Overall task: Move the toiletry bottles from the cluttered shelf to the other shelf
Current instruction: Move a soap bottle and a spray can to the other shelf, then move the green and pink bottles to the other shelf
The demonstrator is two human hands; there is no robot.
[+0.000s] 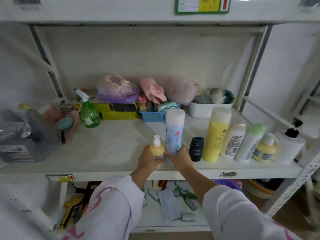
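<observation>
My left hand [148,159] grips a small yellow pump bottle [156,147] at the front of the white shelf [110,148]. Beside it, my right hand [181,157] wraps the base of a tall light-blue bottle with a white cap [174,130], which stands upright on the shelf. To the right stands a row: a small dark navy tube [196,148], a tall yellow bottle [216,134], a cream bottle [232,141], a white bottle with a green cap [249,142], a second yellow pump bottle [265,148] and a white pump bottle with a black head [290,144].
Along the shelf's back are a green spray bottle [88,111], a blue basket [154,116], a white tub [207,108], plastic bags and yellow packs. A grey bin [22,142] stands at the left. The lower shelf [155,220] holds brushes and tools.
</observation>
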